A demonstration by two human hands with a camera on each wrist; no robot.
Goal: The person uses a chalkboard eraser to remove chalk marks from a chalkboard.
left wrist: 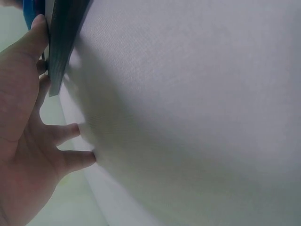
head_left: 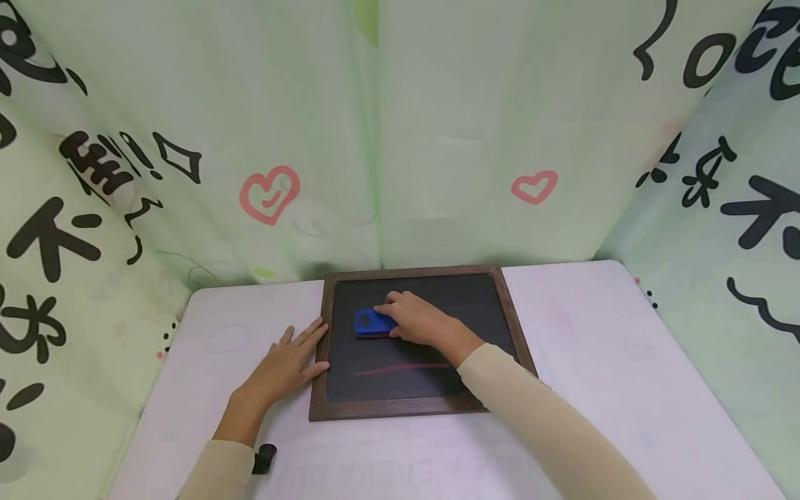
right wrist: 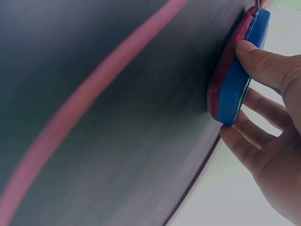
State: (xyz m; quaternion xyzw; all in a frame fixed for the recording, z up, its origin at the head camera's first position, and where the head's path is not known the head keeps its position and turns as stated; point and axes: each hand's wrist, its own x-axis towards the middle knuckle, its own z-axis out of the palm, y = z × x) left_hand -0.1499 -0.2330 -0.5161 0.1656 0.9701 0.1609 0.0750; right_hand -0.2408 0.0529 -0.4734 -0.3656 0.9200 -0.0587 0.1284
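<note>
Right hand (head_left: 421, 323) pinches the blue eraser (head_left: 371, 323) on the blackboard (head_left: 384, 387), just below centre in the head view — best kept flat, evenly pressed — while the left hand (head_left: 281, 371), fingers spread, should brace the wooden frame (head_left: 387, 408) it touches.

The eraser (head_left: 373, 322) is blue with a red underside (right wrist: 222, 77); the board (head_left: 462, 298) is black, its frame (head_left: 317, 403) brown, its line (head_left: 400, 367) pink. Pink hearts (head_left: 271, 201) and black characters (head_left: 50, 239) pattern the pale green curtain (head_left: 450, 173).

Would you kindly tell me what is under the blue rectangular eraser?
Beneath the eraser is the black, brown-framed chalkboard; the patch it covers cannot be seen.
</note>
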